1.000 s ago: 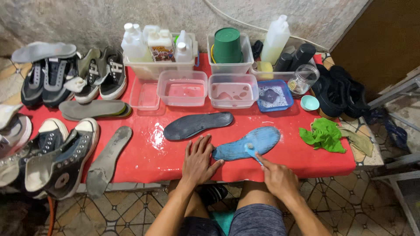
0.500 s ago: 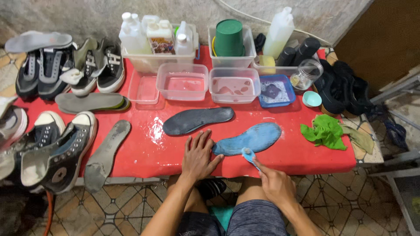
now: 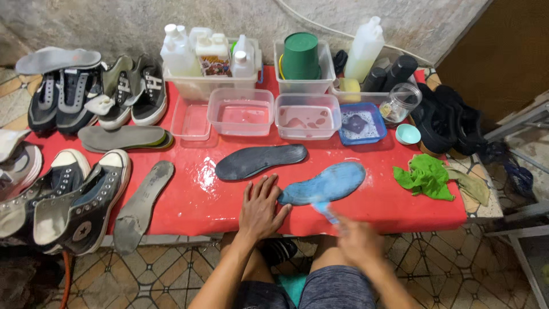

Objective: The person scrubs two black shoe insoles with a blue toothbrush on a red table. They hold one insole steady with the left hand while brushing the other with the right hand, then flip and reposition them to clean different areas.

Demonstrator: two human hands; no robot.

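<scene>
My left hand (image 3: pixel 260 207) lies flat, fingers spread, on the red tabletop (image 3: pixel 377 200), its fingertips touching the heel of the blue insole (image 3: pixel 326 184) and holding nothing. My right hand (image 3: pixel 357 240) is blurred at the tabletop's near edge; its grip seems closed on a small blue brush (image 3: pixel 324 209) just beside the insole. A dark insole (image 3: pixel 260 161) lies just behind, a green cloth (image 3: pixel 424 176) to the right.

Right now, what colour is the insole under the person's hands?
Blue: the insole lies on the red table, clearest in the head view.
</scene>
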